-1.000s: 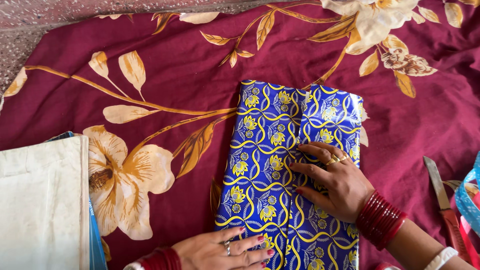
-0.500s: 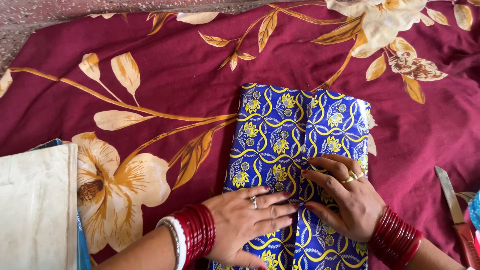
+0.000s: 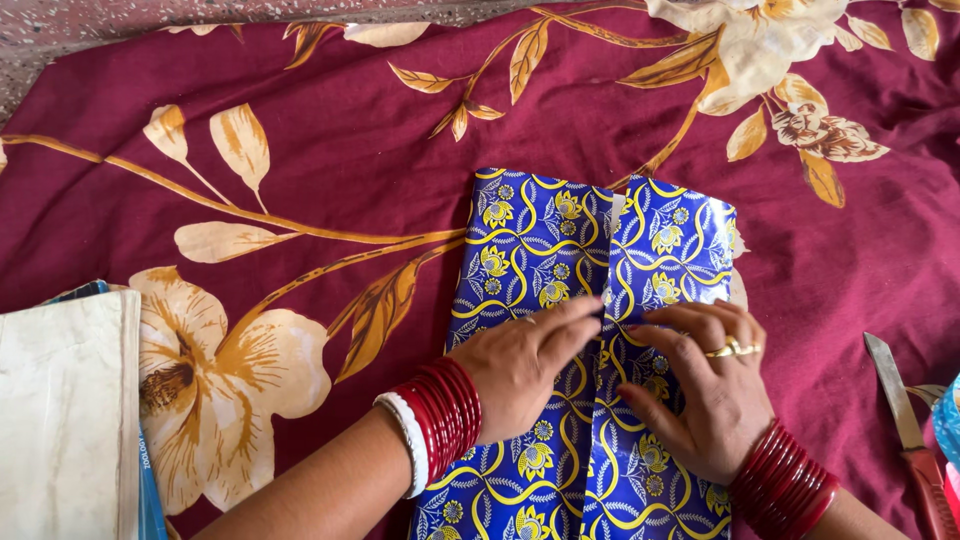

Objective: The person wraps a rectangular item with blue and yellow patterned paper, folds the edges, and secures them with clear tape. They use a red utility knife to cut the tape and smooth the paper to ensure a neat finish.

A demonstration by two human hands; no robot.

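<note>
Covering the whole work surface is a maroon cloth (image 3: 340, 180) printed with cream flowers and ochre leaves; a strip of speckled floor (image 3: 120, 25) shows along its upper left edge. At the lower left corner lies a stack of books (image 3: 65, 420), the top one with a worn cream cover and a blue cover edge showing beneath it. At the right edge lies a knife (image 3: 905, 430) with a bare steel blade and a red handle, and just beside it a scrap of light blue ribbon (image 3: 950, 420) is cut off by the frame.

Centre right on the cloth lies the wrapped parcel (image 3: 530, 240), flat and oblong, covered in glossy blue paper with yellow flowers and curling bands. Two paper flaps meet along a lengthwise seam near its middle. Nothing covers its upper half; both hands hide the middle stretch of the seam.

Left hand (image 3: 520, 365) lies palm down on the left flap, fingers straight and together, tips at the seam; it grips nothing. Right hand (image 3: 700, 390) rests on the right flap, fingers curled, tips pressing the paper's edge at the seam, just beside the left fingertips. Red bangles (image 3: 440, 410) ring both wrists, and gold rings (image 3: 733, 349) sit on the right hand.
</note>
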